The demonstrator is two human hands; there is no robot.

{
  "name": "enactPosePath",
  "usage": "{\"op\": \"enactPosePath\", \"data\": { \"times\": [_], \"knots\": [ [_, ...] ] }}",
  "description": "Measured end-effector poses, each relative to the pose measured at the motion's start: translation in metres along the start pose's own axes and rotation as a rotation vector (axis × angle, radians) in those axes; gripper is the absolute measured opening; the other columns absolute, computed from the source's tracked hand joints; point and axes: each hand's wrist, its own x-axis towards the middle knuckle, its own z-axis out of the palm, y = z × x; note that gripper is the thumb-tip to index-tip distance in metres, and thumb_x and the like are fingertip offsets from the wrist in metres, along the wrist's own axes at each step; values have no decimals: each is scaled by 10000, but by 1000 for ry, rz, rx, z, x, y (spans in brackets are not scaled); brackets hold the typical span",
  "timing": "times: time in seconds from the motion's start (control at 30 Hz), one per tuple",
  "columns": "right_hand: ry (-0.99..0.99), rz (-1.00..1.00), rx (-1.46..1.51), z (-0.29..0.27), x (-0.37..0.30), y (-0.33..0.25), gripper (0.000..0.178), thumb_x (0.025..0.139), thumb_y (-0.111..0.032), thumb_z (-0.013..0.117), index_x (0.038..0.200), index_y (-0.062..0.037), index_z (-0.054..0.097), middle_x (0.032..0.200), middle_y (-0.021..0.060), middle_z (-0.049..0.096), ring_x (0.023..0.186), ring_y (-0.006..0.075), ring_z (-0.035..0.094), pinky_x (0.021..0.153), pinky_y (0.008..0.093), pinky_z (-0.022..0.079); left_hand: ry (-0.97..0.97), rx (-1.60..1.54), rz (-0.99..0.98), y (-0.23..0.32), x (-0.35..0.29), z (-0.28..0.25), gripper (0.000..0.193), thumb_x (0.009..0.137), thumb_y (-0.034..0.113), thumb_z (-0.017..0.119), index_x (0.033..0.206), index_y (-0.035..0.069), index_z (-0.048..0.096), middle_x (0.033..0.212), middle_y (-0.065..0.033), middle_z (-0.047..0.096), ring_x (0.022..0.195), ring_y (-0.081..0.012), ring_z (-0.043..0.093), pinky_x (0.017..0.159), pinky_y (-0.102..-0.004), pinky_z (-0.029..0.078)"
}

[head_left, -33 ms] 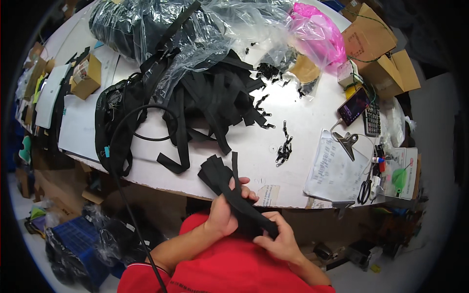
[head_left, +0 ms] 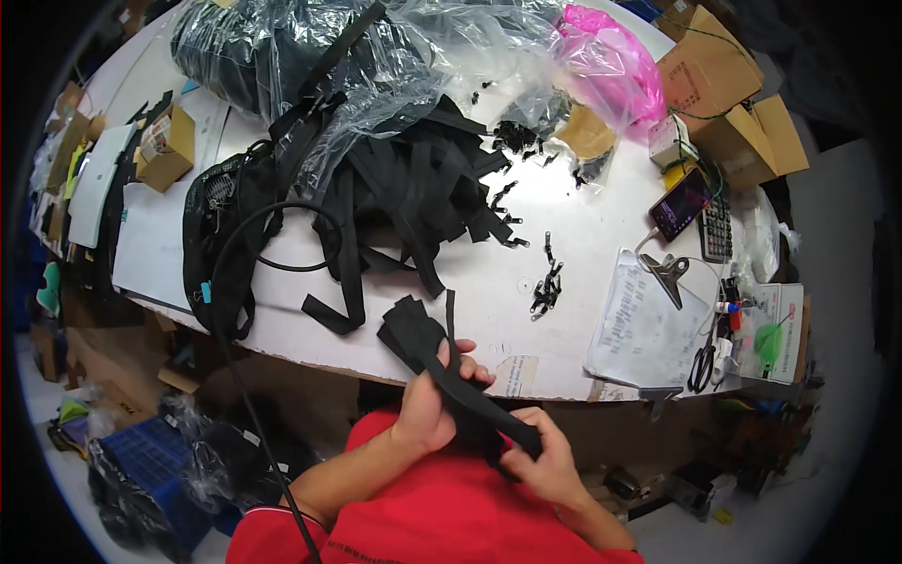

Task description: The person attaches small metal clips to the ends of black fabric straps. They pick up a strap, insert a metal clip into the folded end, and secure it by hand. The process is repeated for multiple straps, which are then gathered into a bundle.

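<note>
My left hand (head_left: pixel 430 406) is closed around the middle of a folded bundle of black zipper tapes (head_left: pixel 411 334), held just off the table's front edge. One narrow end stands up beside its fingers. My right hand (head_left: pixel 547 459) pinches the lower right end of a tape from that bundle, near the red shirt. A large tangled pile of black zipper tapes (head_left: pixel 404 188) lies on the table beyond, partly under clear plastic. Small black zipper sliders (head_left: pixel 545 291) are scattered to the right of the pile.
A black cable (head_left: pixel 246 385) runs across the left side. On the right are a clipboard with papers (head_left: pixel 634 324), scissors (head_left: pixel 700 367), a phone (head_left: pixel 680 205), a calculator (head_left: pixel 716 230) and an open cardboard box (head_left: pixel 752 150). A pink plastic bag (head_left: pixel 615 61) lies at the back.
My right hand has turned and shifted slightly, carrying the tape's end a little up and right. The bundle's upper end has moved slightly left. My left hand keeps its grip.
</note>
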Motion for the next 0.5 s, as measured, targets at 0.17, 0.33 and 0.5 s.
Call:
{"op": "enactPosePath", "data": {
  "times": [0.17,0.33,0.5],
  "knots": [
    [-52,-46,544,-16,-14,-31,142,1021,-60,549,1147,3,527,917,88,659,669,43,494,597,210,430,45,-74,-106,8,-4,-4,367,1062,463,452,1074,103,521,752,10,457,761,-149,510,843,-370,483],
    [13,-317,351,13,12,-53,129,1008,-29,572,1116,39,560,954,126,695,754,106,629,716,256,533,-209,-233,-190,-7,-20,-21,599,968,632,523,1182,72,528,755,34,438,676,-111,456,754,-340,476],
    [-37,55,115,28,44,-11,157,1012,-105,606,1005,50,629,860,97,727,732,96,665,683,245,548,-94,429,157,-1,-32,-6,522,1003,409,612,1314,1,520,783,31,524,675,-74,474,679,-269,457]
  ]
}}
